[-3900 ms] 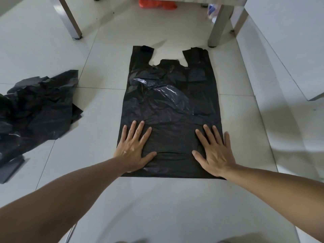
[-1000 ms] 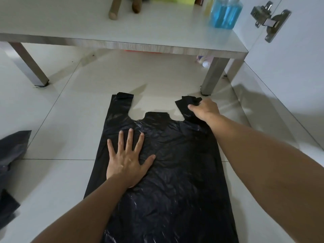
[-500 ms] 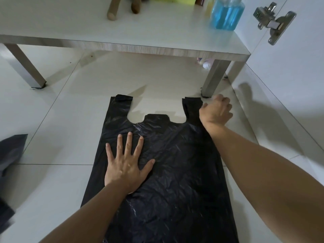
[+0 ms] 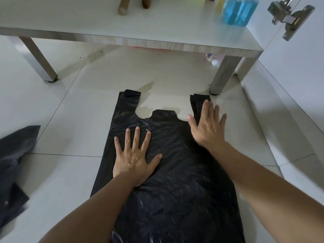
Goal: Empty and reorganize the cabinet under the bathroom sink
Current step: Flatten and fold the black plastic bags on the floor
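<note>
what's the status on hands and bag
Left hand flat on black bag. Right hand flat by right handle. Bag spread on floor; nothing on it.

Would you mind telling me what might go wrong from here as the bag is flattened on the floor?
The black plastic bag may slide or wrinkle on the smooth floor tile under the left hand. The right hand near the handle loop could bunch it.

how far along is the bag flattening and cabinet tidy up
Done: the black plastic carrier bag lies spread flat on the tiled floor. In hand: left hand presses its middle, right hand flattens the right handle. Left: folding it, the crumpled dark bag beside it, and the blue liquid bottle on the shelf.
</note>
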Demonstrator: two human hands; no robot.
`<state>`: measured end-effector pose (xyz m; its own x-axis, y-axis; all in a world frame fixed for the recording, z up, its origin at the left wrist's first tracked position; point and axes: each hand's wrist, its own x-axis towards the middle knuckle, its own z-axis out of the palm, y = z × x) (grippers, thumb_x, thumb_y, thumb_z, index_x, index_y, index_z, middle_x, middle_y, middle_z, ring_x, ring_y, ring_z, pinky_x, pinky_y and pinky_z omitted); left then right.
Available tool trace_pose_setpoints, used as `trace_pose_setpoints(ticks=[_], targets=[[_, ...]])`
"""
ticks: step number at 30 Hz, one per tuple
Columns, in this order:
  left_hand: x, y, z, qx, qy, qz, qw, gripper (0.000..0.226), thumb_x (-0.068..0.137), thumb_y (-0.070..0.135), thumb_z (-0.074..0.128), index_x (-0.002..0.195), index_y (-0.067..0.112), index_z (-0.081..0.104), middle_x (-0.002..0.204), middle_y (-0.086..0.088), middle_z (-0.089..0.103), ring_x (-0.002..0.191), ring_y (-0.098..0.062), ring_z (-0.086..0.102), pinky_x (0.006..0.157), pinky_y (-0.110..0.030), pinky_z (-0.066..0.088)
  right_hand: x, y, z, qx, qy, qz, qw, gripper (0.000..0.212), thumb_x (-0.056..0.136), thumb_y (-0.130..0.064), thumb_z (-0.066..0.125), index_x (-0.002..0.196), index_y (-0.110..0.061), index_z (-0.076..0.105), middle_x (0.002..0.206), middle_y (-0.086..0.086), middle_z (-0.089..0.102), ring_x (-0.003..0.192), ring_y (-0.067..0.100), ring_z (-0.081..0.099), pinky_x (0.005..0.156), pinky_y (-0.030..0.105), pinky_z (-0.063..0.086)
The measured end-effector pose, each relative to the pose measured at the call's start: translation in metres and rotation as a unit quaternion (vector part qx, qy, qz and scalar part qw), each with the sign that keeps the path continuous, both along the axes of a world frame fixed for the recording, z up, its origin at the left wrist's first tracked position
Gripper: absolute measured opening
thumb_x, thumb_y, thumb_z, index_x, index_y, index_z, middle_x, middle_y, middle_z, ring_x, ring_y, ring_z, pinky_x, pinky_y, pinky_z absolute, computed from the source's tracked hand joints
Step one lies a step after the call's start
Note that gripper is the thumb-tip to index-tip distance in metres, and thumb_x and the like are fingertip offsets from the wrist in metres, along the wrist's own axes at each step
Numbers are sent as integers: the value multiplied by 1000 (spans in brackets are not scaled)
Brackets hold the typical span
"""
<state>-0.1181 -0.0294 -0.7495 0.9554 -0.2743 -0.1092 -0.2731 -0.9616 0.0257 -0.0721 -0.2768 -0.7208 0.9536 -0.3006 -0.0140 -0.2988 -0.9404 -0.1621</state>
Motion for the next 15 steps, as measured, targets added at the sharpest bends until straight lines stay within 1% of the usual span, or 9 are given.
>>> trace_pose_setpoints(ticks=[1,3,5,7,9,12,13,15], targets=[[0,0,0,2,0,0,1000,86,80,80,-8,149,31,-24,159,-5,-24,145,-32,-24,115,-62,-6,-15,15,-1,13,-17,13,1000,85,96,-66,19,157,-11,-3,165,11,0,151,32,-1,120,56,1],[-1,0,0,6,1,0,1000,86,80,79,-8,149,31,-24,159,-5,-25,145,-32,-25,115,-62,-7,-44,38,-11,21,2,47,999,86,95,-66,19,157,-11,-2,165,9,-4,152,29,-5,120,54,-2],[0,-1,0,8,8,-1,1000,85,81,79,-7,148,31,-26,158,-5,-26,145,-32,-26,115,-61,-7,-62,44,-27,-5,34,63,997,85,93,-69,7,157,-14,-3,165,6,-7,151,27,-10,120,55,-4],[1,0,-1,7,17,0,1000,83,83,78,-4,148,32,-26,158,-5,-27,144,-32,-27,115,-61,-8,-63,43,-35,-19,33,64,997,85,92,-70,2,157,-16,-2,165,5,-8,151,26,-11,120,55,-5],[2,0,2,4,26,-3,1000,81,84,76,-2,150,32,-22,160,-5,-23,145,-32,-24,115,-61,-8,-61,42,-37,-27,35,63,997,84,92,-70,2,157,-17,-3,165,5,-10,151,26,-12,120,55,-5],[13,-1,9,-9,13,-3,1000,83,83,72,-3,154,29,-7,163,-6,-7,149,-31,-10,117,-57,-7,-62,43,-36,-35,33,64,997,84,91,-70,1,157,-17,-3,165,4,-10,151,26,-11,120,55,-4],[21,-1,11,-13,9,1,1000,83,84,71,-1,154,27,-4,163,-7,-5,149,-29,-8,118,-56,-6,-61,44,-35,-35,36,62,997,85,91,-70,0,157,-17,-3,165,4,-9,151,26,-10,120,55,-4],[42,2,13,-14,20,10,1000,82,88,72,2,155,25,-4,163,-7,-8,149,-26,-11,118,-55,-5,-61,44,-34,-38,38,59,997,87,89,-71,0,157,-17,-1,165,5,-7,152,26,-8,121,55,-2]])
